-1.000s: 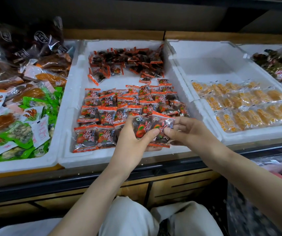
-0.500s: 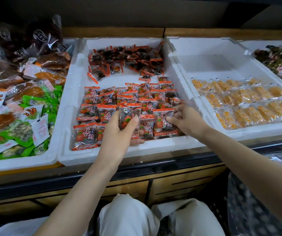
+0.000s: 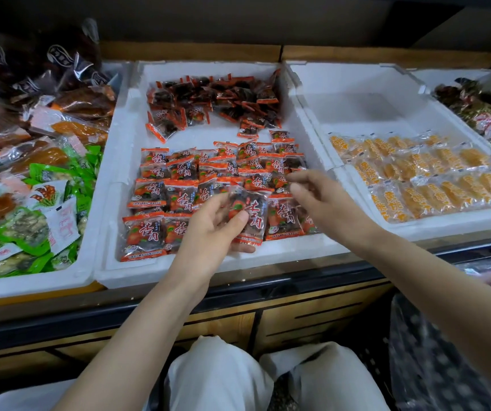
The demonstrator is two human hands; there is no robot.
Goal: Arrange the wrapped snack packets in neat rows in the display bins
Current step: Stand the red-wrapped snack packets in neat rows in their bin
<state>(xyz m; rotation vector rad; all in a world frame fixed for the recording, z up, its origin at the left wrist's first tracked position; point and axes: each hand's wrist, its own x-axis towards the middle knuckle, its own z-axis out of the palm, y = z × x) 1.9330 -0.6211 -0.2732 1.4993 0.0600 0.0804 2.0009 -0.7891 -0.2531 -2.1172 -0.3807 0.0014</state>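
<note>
Left hand [image 3: 211,232] pinches one red snack packet [image 3: 250,213] near the middle bin's [image 3: 179,274] 6 o'clock edge; right hand [image 3: 322,203], fingers loosely curled, hovers at the packet's 2 o'clock.

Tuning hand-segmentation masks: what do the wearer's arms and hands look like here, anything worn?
Left forearm and right forearm are bare, with no sleeves in view. Left grip and right grip show no gloves, rings, watch or bands. Pale trousers show at the knees.
</note>
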